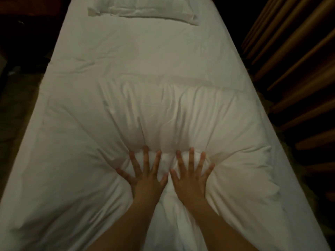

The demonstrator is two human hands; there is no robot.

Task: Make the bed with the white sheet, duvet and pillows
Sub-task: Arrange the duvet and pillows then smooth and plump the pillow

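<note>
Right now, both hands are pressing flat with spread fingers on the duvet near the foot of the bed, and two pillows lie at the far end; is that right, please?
Not quite: the head view shows only one pillow at the far end. The left hand and right hand do press flat with spread fingers on the duvet.

My bed point(282, 145) has a white sheet point(136, 51) on it, a pillow point(143, 8) at the far end & a puffy duvet point(90, 160) near me.
</note>
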